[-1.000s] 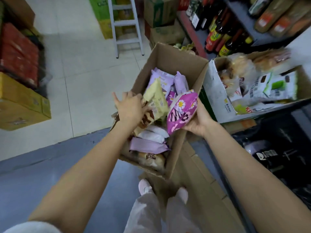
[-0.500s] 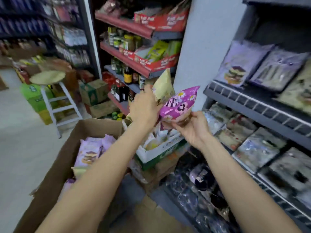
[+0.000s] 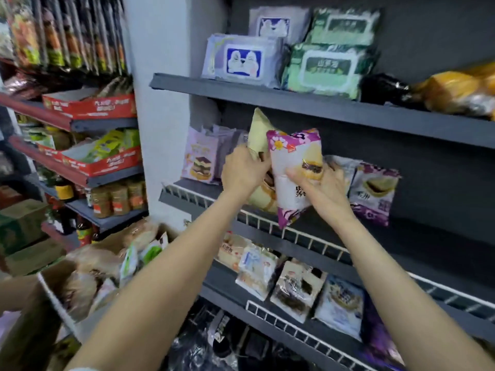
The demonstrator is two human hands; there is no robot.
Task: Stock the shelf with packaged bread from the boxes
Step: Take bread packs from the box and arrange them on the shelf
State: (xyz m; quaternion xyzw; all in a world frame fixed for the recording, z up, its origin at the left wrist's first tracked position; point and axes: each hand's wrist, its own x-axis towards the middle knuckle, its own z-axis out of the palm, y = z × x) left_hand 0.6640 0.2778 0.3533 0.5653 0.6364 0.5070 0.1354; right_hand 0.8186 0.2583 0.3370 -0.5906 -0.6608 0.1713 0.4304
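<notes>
- Step: shelving. Both pkts up at middle shelf (image 3: 316,231), over its wire rail.
- Left hand (image 3: 245,174) grips yellow pkt (image 3: 258,135); right hand (image 3: 318,188) grips purple-white pkt (image 3: 294,167), just left of shelved purple pkt (image 3: 375,191).
- Next, prob.: seat purple-white pkt behind rail, upright.
- White box (image 3: 53,298) below-left of shelf: bagged bread inside.

Two bare forearms, no watch or rings showing, left hand (image 3: 245,171) and right hand (image 3: 320,187) uncovered, short nails, sliver of white sleeve (image 3: 80,368) at the left upper arm by the bottom edge, right sleeve out of view
</notes>
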